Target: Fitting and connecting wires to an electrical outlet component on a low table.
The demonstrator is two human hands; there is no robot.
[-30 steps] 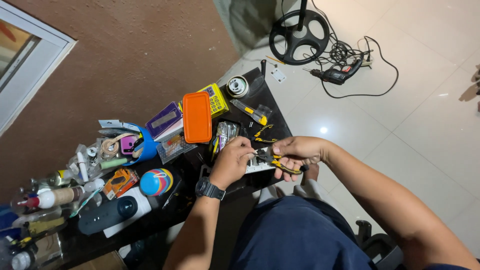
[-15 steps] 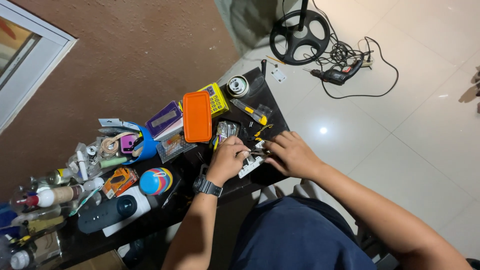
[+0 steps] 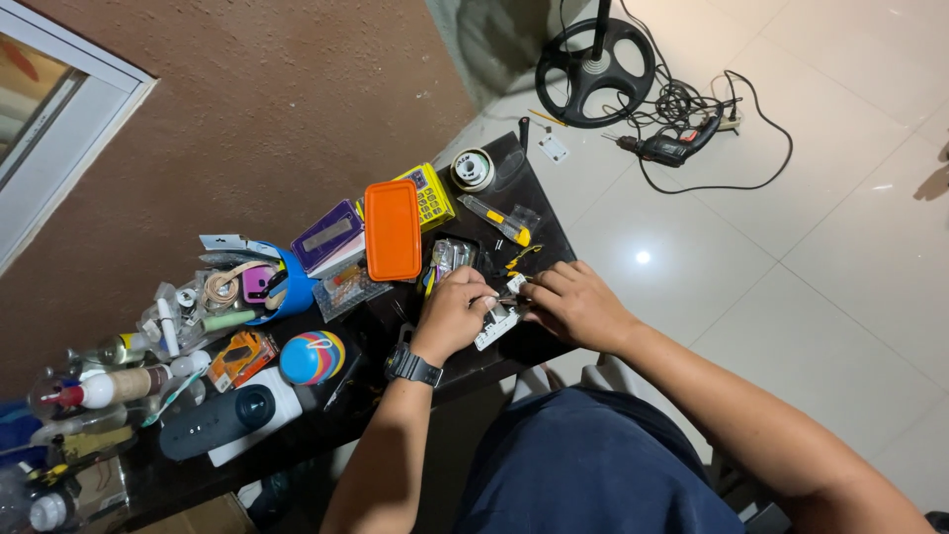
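My left hand point(image 3: 455, 311), with a black watch on the wrist, rests on a small white electrical part point(image 3: 496, 326) near the front edge of the dark table point(image 3: 539, 213) and pinches it. My right hand point(image 3: 575, 302) meets it from the right, fingertips touching the same white part. What lies under the fingers is hidden. A clear packet of small parts point(image 3: 447, 257) lies just behind my left hand. Yellow-handled pliers point(image 3: 522, 255) lie behind my right hand.
An orange case point(image 3: 392, 229), a yellow box point(image 3: 431, 196), a utility knife point(image 3: 499, 220) and a tape roll point(image 3: 473, 168) sit behind. A blue cup of tools point(image 3: 277, 287), a coloured ball point(image 3: 311, 357), a dark speaker point(image 3: 213, 423) and bottles crowd the left. A drill point(image 3: 672, 148) and cables lie on the tiled floor.
One second ago my right hand held yellow-handled pliers near my left hand. They are out of it now, and its bare fingers are on the white part.
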